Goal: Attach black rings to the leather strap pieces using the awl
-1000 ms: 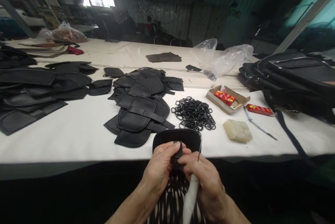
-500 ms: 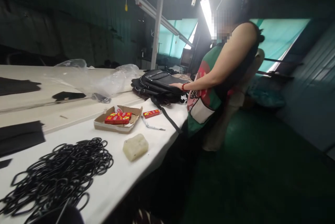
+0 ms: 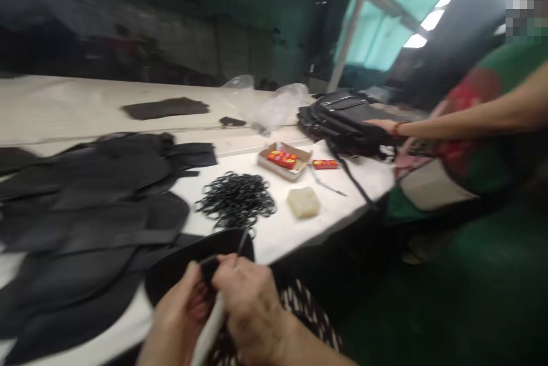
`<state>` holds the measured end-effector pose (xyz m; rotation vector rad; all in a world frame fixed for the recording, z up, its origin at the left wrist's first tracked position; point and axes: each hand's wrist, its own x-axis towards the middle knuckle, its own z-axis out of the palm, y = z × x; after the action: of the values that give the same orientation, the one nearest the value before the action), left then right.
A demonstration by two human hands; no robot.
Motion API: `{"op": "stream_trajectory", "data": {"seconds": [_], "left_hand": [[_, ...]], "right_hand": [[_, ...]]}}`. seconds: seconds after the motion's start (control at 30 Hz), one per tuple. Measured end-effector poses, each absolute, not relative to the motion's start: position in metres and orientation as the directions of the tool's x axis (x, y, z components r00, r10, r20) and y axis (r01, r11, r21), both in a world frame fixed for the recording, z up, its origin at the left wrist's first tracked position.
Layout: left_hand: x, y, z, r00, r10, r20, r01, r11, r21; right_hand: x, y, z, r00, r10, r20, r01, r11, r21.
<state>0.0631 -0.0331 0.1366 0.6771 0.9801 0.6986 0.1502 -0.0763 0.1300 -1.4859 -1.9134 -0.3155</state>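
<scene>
Head view regains the left hand point(image 3: 177, 309) and right hand point(image 3: 252, 303), their fingers point(image 3: 192, 278) together pinching the black strap point(image 3: 209, 267).

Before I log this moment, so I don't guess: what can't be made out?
All in the head view:
- pale handle: end cut off by bottom edge
- black panel: partly behind left hand and right hand
- black rings: count lost in overlap and blur
- loose red box: lettering blurred, too small

The person's left hand point(image 3: 182, 306) and right hand point(image 3: 252, 303) nearly meet at lower center, fingers curled and pinching, forearms reaching up from below.
</scene>
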Motion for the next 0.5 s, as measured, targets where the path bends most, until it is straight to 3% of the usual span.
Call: {"op": "stream_trajectory", "data": {"seconds": [0.07, 0.13, 0.5], "left_hand": [[0.049, -0.039, 0.139, 0.39, 0.819, -0.421, -0.365, 0.557, 0.746], [0.045, -0.043, 0.137, 0.388, 0.859, -0.335, -0.443, 0.493, 0.749], [0.052, -0.054, 0.13, 0.193, 0.905, -0.379, -0.446, 0.425, 0.788]], "right_hand": [[0.147, -0.075, 0.126, 0.057, 0.712, 0.7, 0.847, 0.337, -0.411], [0.148, -0.075, 0.123, 0.093, 0.777, 0.622, 0.765, 0.344, -0.544], [0.151, -0.081, 0.124, 0.139, 0.82, 0.555, 0.638, 0.355, -0.684]]}}
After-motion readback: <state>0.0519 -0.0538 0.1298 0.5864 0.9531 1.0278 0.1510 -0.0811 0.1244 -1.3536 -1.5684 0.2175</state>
